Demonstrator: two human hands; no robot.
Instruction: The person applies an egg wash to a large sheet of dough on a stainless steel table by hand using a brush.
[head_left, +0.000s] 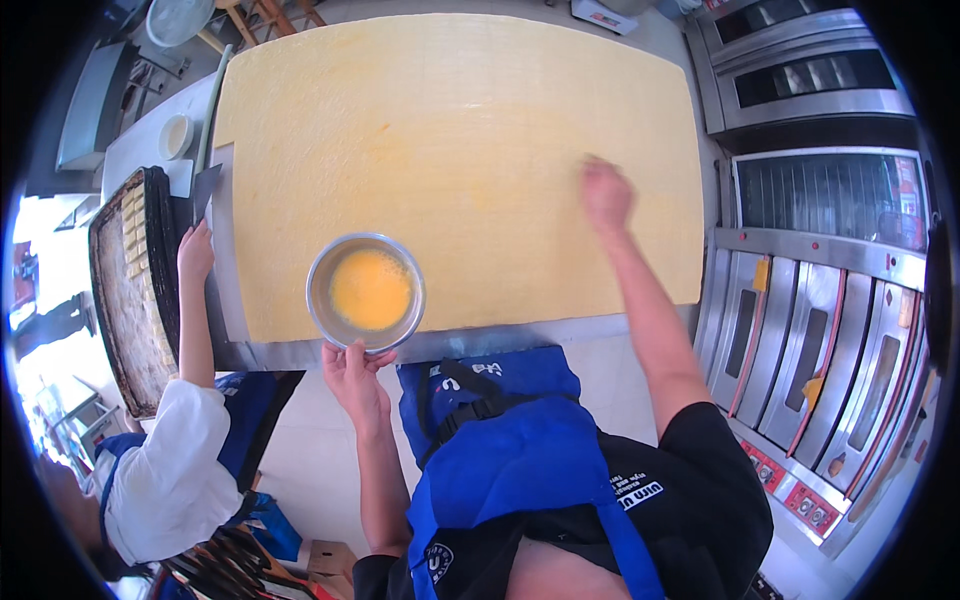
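My left hand grips the near rim of a round metal bowl. Beaten egg, orange-yellow with some froth, fills the bottom of the bowl. Under the bowl spreads a large, flat sheet of pale yellow dough, with wet, shiny streaks on its upper left part. Over the right side of this sheet is my right hand, blurred, with its fingers curled in. Whether it holds anything, or touches the dough, I cannot tell.
A co-worker's hand at the left holds a wide-bladed tool. Beside it lies a dark baking tray with rows of small dough pieces. A long green rod runs along the dough's left edge. Metal ovens stand at the right.
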